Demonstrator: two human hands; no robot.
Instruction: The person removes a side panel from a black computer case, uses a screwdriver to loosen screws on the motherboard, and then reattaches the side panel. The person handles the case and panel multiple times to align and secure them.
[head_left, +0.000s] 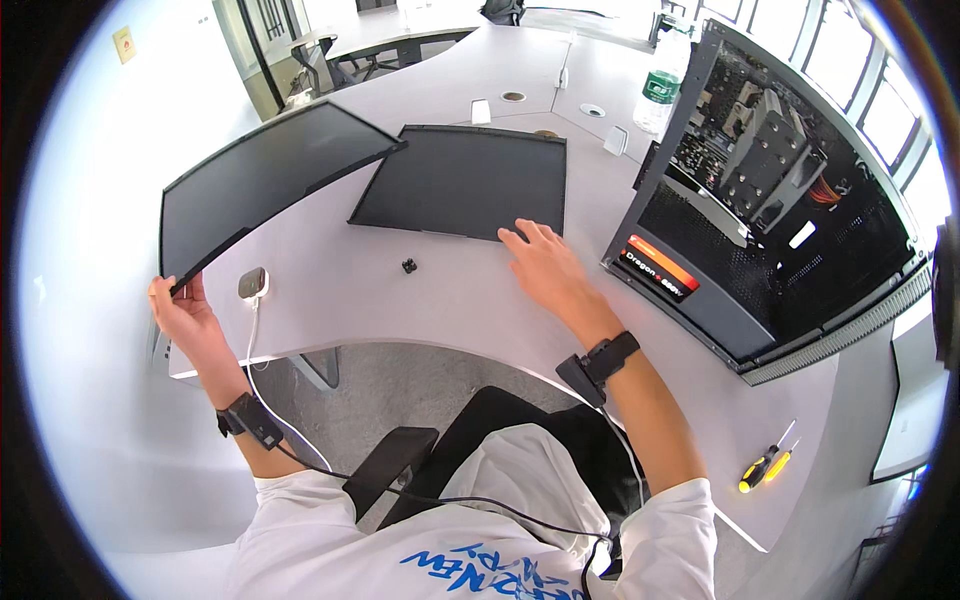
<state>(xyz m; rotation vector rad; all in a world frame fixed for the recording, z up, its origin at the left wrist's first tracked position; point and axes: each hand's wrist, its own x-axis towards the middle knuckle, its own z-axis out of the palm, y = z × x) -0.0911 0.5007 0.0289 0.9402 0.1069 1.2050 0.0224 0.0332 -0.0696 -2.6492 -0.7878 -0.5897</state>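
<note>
My left hand pinches the near left corner of a flat black side panel, thumb and fingers closed at its edge. That panel's right corner reaches beside a second black side panel, which lies flat on the desk. Over the near right edge of this second panel is my right hand, fingers spread, fingertips at or just above the edge; contact is hard to tell. A small cluster of black screws sits between my hands. To my right stands an opened computer case, its inner parts showing.
Two yellow-and-black screwdrivers lie at the desk's right end. A white device with a dark face and a white cable rests near my left hand. Behind the case stands a water bottle. The desk's near edge curves inward.
</note>
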